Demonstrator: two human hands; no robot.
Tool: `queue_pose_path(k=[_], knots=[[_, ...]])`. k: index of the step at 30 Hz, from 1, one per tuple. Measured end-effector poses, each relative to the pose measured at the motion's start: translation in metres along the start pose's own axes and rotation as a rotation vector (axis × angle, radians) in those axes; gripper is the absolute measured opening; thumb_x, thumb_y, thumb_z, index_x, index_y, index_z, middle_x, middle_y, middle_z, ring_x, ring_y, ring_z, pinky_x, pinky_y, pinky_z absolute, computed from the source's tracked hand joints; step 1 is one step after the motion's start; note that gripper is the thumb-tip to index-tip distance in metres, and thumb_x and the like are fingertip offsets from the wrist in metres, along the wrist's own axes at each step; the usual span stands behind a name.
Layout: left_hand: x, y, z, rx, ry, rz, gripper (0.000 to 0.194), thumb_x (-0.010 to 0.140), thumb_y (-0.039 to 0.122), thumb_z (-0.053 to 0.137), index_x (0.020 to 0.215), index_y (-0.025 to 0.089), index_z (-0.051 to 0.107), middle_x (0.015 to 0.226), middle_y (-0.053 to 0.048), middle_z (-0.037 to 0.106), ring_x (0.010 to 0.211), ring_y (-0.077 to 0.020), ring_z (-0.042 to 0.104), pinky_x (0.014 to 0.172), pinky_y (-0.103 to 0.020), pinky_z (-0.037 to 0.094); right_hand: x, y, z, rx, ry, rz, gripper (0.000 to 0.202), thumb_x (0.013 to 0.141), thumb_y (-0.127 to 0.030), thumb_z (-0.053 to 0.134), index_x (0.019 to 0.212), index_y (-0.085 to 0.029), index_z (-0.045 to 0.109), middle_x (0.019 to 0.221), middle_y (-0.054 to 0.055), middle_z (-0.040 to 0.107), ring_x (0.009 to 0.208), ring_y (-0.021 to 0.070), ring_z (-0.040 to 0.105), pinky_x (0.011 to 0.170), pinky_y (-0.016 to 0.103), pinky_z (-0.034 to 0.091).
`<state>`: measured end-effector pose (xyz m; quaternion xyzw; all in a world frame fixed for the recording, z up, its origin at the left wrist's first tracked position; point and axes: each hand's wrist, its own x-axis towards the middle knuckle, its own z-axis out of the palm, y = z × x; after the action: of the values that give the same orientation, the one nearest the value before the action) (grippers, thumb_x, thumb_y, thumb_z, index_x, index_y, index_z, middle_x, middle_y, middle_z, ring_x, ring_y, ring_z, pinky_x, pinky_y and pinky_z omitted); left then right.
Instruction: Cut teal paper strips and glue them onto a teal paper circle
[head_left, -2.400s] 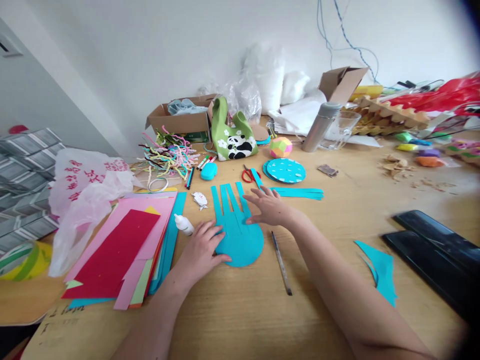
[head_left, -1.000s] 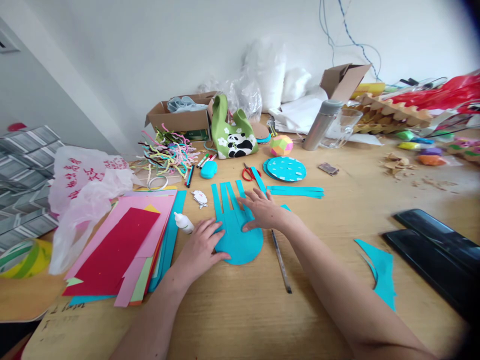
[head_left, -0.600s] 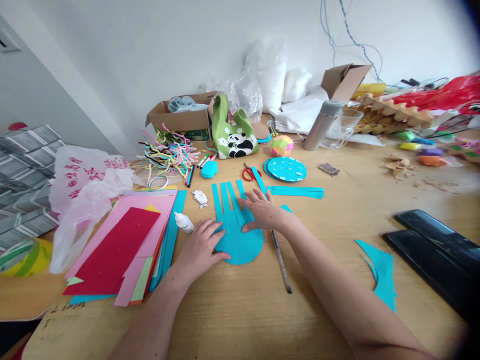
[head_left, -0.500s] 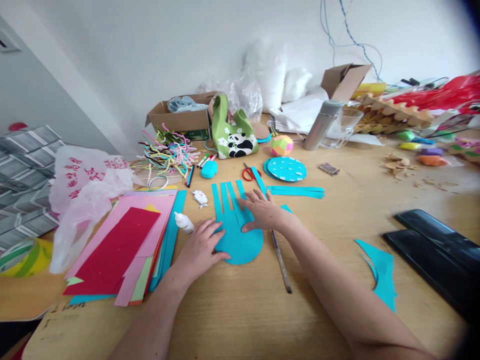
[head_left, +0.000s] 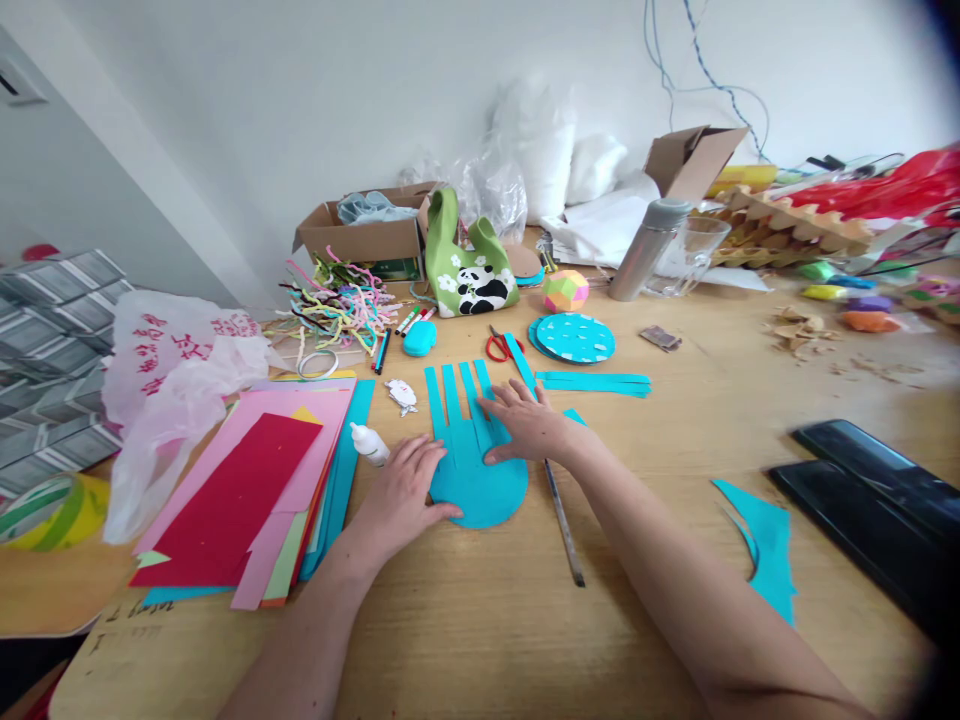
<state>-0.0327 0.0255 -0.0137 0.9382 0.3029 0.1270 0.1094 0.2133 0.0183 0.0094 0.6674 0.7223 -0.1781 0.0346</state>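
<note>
A blue paper circle (head_left: 484,500) lies flat on the table, with several narrow blue paper strips (head_left: 450,395) running up from it toward the far side. My left hand (head_left: 405,485) rests on its left edge, fingers stretched and thumb on the rim. On the right, my right hand (head_left: 525,422) lies spread over the circle and the rightmost strips, partly hiding them. A white glue bottle (head_left: 369,444) stands tilted or lies just left of my left hand. Below my right wrist a thin dark stick (head_left: 562,530) lies on the table.
Coloured paper sheets (head_left: 240,500) are stacked at left. Behind the circle are red-handled scissors (head_left: 501,347), loose blue strips (head_left: 596,382) and blue patterned discs (head_left: 574,338). A steel flask (head_left: 649,250) stands farther back. Blue paper scraps (head_left: 769,545) and a black phone-like device (head_left: 862,530) lie at right.
</note>
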Motion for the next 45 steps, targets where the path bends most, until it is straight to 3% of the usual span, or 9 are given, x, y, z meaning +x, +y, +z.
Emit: queue_pose_path(k=[11,17,24,45], knots=[[0.0,0.0,-0.003,0.023,-0.019,0.03,0.056,0.069,0.054,0.072,0.109,0.017,0.058,0.133,-0.014,0.055,0.13,-0.03,0.043,0.107,-0.049,0.037,-0.001,0.006,-0.002,0.037,0.007,-0.025,0.099,0.064,-0.072,0.064,0.147,-0.027,0.033,0.156,0.012,0.022,0.142,0.0428,0.004,0.109,0.067,0.004],[-0.001,-0.003,-0.002,0.014,-0.025,0.037,0.057,0.072,0.058,0.066,0.11,0.016,0.059,0.133,-0.014,0.055,0.129,-0.0299,0.044,0.107,-0.049,0.037,-0.007,0.009,-0.013,0.036,-0.018,0.036,0.096,0.069,-0.069,0.06,0.149,-0.027,0.026,0.157,0.01,0.019,0.144,0.0385,0.002,0.111,0.062,0.009],[-0.001,-0.008,-0.002,0.01,-0.02,0.047,0.064,0.073,0.056,0.067,0.124,0.018,0.057,0.135,-0.013,0.054,0.128,-0.029,0.044,0.107,-0.049,0.037,-0.01,0.011,-0.019,0.03,0.001,0.084,0.093,0.072,-0.064,0.061,0.149,-0.025,0.028,0.157,0.01,0.019,0.144,0.0384,0.002,0.112,0.061,0.011],[-0.002,-0.008,-0.004,0.032,-0.006,0.061,0.053,0.072,0.053,0.07,0.113,0.019,0.065,0.132,-0.012,0.057,0.127,-0.0303,0.045,0.105,-0.051,0.039,-0.009,0.012,-0.017,0.006,-0.022,0.106,0.095,0.07,-0.062,0.064,0.149,-0.026,0.027,0.158,0.008,0.018,0.144,0.0386,0.002,0.111,0.062,0.012]])
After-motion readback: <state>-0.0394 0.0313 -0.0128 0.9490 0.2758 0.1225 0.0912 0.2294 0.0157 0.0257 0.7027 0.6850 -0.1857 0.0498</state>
